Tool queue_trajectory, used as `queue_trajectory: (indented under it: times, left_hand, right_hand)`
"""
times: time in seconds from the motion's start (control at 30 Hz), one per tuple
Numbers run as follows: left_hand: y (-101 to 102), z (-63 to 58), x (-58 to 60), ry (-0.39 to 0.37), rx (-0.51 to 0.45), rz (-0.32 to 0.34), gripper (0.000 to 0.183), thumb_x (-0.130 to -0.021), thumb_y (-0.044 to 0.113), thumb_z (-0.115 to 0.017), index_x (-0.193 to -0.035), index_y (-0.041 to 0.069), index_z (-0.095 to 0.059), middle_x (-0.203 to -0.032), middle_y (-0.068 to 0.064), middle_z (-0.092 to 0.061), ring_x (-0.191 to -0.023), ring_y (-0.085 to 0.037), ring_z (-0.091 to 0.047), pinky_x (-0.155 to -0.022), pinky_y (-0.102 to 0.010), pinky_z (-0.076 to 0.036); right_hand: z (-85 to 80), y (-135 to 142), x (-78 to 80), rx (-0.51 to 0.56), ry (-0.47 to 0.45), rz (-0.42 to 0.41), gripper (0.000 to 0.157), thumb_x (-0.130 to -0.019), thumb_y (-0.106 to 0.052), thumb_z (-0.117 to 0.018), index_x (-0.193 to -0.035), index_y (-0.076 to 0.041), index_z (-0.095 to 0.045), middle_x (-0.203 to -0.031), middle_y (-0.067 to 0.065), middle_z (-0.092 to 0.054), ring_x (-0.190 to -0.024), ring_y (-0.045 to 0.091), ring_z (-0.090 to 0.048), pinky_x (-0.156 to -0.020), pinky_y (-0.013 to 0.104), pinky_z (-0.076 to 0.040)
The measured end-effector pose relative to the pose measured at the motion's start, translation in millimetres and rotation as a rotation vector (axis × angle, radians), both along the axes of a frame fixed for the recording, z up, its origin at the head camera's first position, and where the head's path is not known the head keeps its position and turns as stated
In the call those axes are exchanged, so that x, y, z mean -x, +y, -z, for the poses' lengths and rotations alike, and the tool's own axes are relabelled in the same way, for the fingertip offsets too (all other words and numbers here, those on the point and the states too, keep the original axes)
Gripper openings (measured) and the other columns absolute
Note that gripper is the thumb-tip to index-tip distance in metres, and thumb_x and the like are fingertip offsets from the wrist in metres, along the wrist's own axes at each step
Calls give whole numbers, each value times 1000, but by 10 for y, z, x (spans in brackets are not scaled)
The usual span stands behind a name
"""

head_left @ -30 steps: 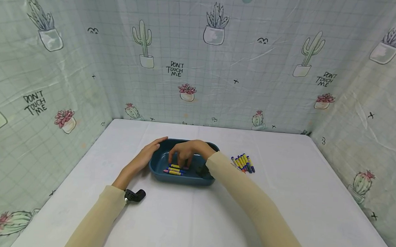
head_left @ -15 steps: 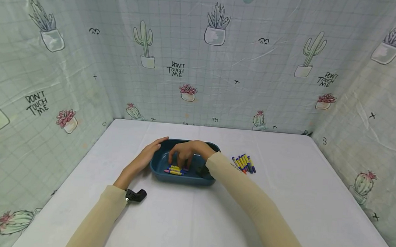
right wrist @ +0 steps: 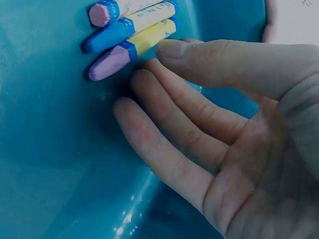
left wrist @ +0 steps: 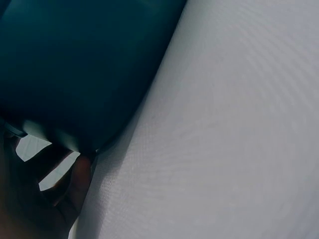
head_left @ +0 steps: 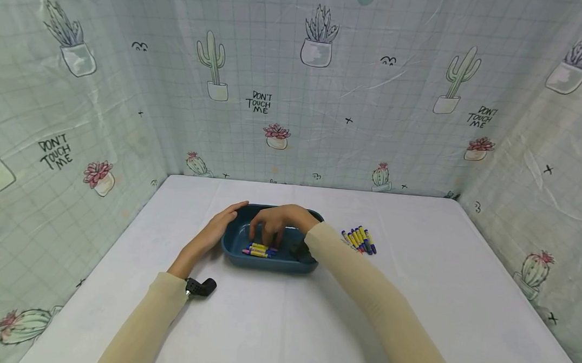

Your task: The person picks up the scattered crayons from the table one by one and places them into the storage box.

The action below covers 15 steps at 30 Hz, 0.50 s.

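In the head view, a dark blue-green plastic tub point(head_left: 268, 264) stands on the table. My left hand point(head_left: 211, 232) rests against its left side, fingers reaching along the rim to the far corner. The left wrist view has those fingers point(left wrist: 79, 179) touching the tub's outer wall. Inside the tub, my right hand point(head_left: 272, 221) hangs palm inward, its fingers loosely bent around nothing. Three crayons lie side by side on the tub floor: a pink one point(right wrist: 104, 14), a blue one point(right wrist: 112, 35) and a purple one point(right wrist: 112, 62). My right thumb is close beside the purple crayon.
Several more crayons point(head_left: 359, 239) with yellow wrappers lie in a loose group on the white table point(head_left: 413, 295), right of the tub. Curtains printed with cacti point(head_left: 316, 39) close off the back and both sides.
Inside the tub, the farther crayons have shifted toward the nearest one, so the three lie closer together. The right hand's fingers have drawn slightly away from them. My left hand keeps its place.
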<state>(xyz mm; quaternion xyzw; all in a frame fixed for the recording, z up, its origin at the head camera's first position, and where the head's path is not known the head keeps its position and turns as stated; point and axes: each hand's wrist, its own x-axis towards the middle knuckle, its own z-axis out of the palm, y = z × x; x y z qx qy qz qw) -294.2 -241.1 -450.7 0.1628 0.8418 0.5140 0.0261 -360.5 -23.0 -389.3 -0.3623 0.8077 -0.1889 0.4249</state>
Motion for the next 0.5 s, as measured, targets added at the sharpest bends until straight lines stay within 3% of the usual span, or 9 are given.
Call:
queue_trajectory:
  times: [0.13,0.2,0.37,0.5]
  left_hand:
    - [58,-206,-137,-35,3,8,49,-113,15,-28,-161,7,-35,-169,-18,-30,-159,-43,-20,-127,-66,-15]
    - [58,-218,-149,-43,5,7,49,-114,16,-27,-161,8,-35,-169,-17,-30,-159,-42,-20,-128,-65,-15]
    - [55,-213,-131,-44,28,7,50,-114,16,-26,-162,8,-33,-170,-17,-30,-159,-43,-21,-127,-66,-15]
    - [19,-82,-31,-37,26,3,50,-114,17,-25,-163,9,-32,-170,-17,-29,-159,-42,-19,-127,-67,-14]
  right_hand:
    - [-48,35,16,5,3,11,47,-93,5,-64,-136,-13,-63,-107,9,-73,-96,17,-70,-88,41,-64]
    - [-73,53,24,12,9,15,45,-94,4,-64,-136,-14,-63,-108,10,-72,-98,19,-70,-87,41,-64]
    - [-147,125,33,56,15,17,43,-96,3,-63,-136,-11,-63,-113,15,-71,-100,23,-70,-83,40,-65]
    - [-222,201,32,88,46,-9,42,-98,1,-62,-139,-8,-62,-114,17,-72,-101,24,-70,-80,39,-65]
